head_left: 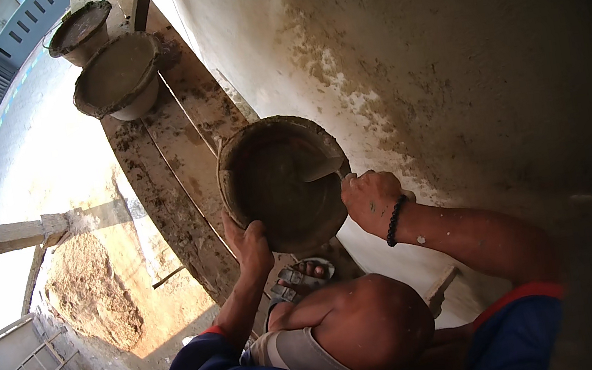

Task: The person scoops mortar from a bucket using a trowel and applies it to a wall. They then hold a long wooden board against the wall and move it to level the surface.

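- the bucket (228, 187) is crusted with rough, matt residue;
- the trowel (322, 170) is bladed in dull metal;
- the wooden planks (179, 145) are caked with rough spatter;
- the smooth, matt wall (475, 51) is roughened in patches;

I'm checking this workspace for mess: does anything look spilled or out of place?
Dark splotches dirty the planks near the larger far bucket, and patchy brown smears mark the pale wall; they look odd because both surfaces are unevenly stained, possibly by spills.

A head-worn fisheye looks down at the nearby hands (375, 201).
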